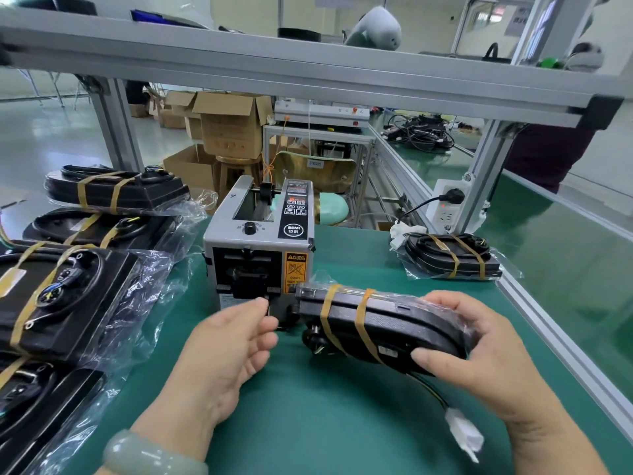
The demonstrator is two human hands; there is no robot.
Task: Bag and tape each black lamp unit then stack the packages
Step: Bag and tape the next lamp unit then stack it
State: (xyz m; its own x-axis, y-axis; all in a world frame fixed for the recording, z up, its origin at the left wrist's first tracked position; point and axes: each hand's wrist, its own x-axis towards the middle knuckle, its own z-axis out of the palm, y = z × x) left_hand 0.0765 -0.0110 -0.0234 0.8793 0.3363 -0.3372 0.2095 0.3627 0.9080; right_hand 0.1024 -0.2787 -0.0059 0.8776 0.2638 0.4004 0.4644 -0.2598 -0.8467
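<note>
Green tabletop [325, 423]: right hand [486, 354] grip wrapped round bagged lamp [394, 320], just right of tape dispenser [257, 241]; left hand [226, 351] fingertips at its mouth, grip unclear.

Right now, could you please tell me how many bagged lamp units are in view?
6. Four are piled on the left: the farthest, the second, the third, the nearest. A fifth lies at the far right. The right hand grips the sixth. Others may be hidden beneath.

Cardboard boxes [229, 125] beyond bench [342, 423]; power socket [445, 204], plug inserted.
</note>
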